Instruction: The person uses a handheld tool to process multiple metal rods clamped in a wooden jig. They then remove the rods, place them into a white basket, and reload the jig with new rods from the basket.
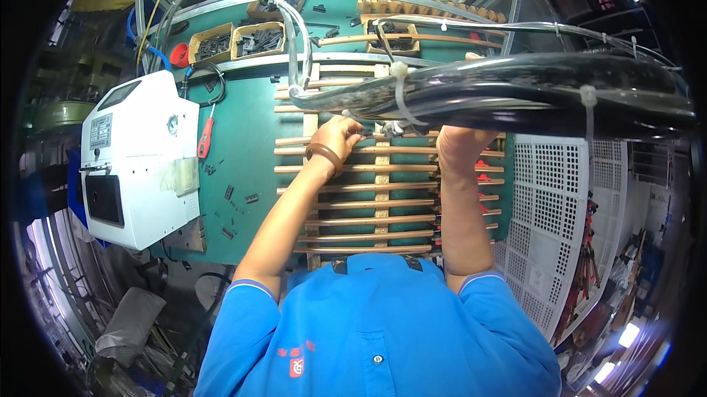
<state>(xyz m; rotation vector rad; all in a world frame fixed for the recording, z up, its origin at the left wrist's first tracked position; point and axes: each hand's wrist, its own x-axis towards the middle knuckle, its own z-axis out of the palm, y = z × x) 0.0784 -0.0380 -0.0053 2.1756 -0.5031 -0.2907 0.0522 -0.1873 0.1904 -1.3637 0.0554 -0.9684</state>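
Observation:
Several copper-coloured rods (353, 169) lie side by side across a slotted wooden rack (382, 180) on the green table. My left hand (339, 135), with a brown bangle at the wrist, is over the rods toward the far side of the row. Its fingers are pinched together by a small dark piece, too small to name. My right hand (462, 145) reaches over the right part of the rods. A thick bundle of black and clear hoses (515, 95) hides its fingers. Small red and black parts (482, 178) sit on the right ends of the rods.
A white machine (140, 161) stands on the left, with a red-handled screwdriver (206, 138) beside it. Boxes of black pieces (258, 41) are at the back. Small black bits (229, 192) lie scattered on the green table (247, 117). White perforated crates (549, 198) stand at the right.

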